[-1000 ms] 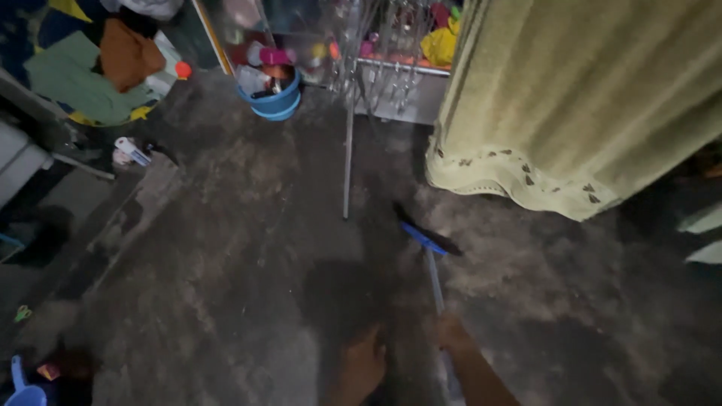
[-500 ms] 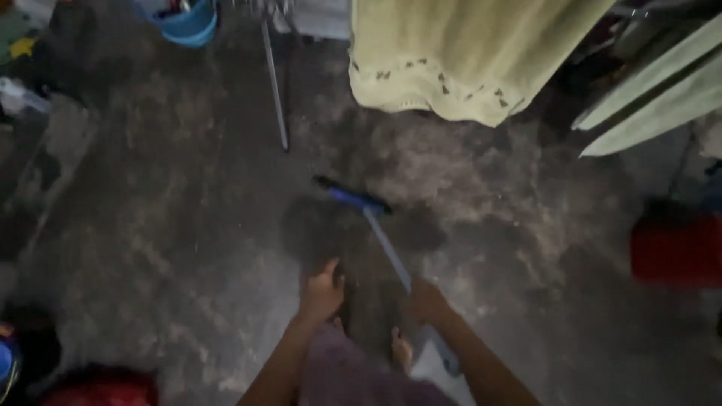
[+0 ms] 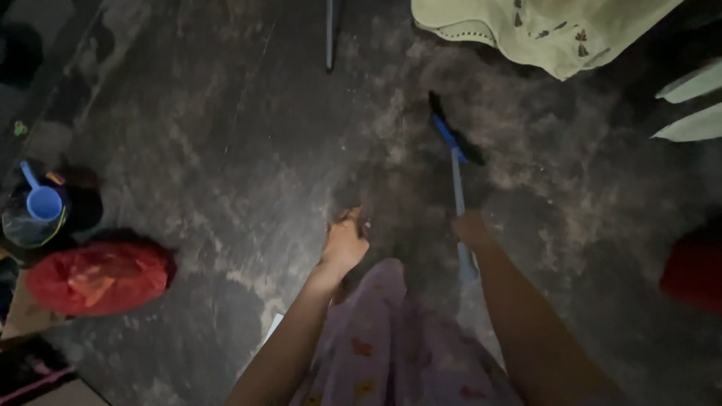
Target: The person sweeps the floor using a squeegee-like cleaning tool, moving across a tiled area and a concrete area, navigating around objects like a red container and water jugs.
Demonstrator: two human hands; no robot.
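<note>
**A:** What have I got in the grip?

**B:** On my feed the right hand (image 3: 470, 227) is wrapped round the pale handle of the broom (image 3: 456, 162), low on the shaft. The left hand (image 3: 344, 242) holds nothing; its fingers hang loosely curled, just left of the shaft and apart from it.

**A:** And the broom itself?

**B:** It slants up and away from the hand. Its blue head, with dark bristles, rests on the concrete floor (image 3: 210, 143), well ahead of the lilac patterned clothing at the bottom.

**A:** Room around it?

**B:** Left of the broom the floor is bare as far as a red bag (image 3: 98, 277) and a blue scoop (image 3: 41, 199) sitting in a dark container at the left edge. Beyond the broom head hangs a pale green cloth (image 3: 541, 34), and a thin metal pole (image 3: 329, 34) stands to its upper left. A red object (image 3: 692, 274) crowds the right edge; pale slats show above it.

**A:** Changed from half a second ago?

**B:** The view has tipped further down: the cloth sits higher in frame, the blue basin is gone, the red bag has come in.
</note>
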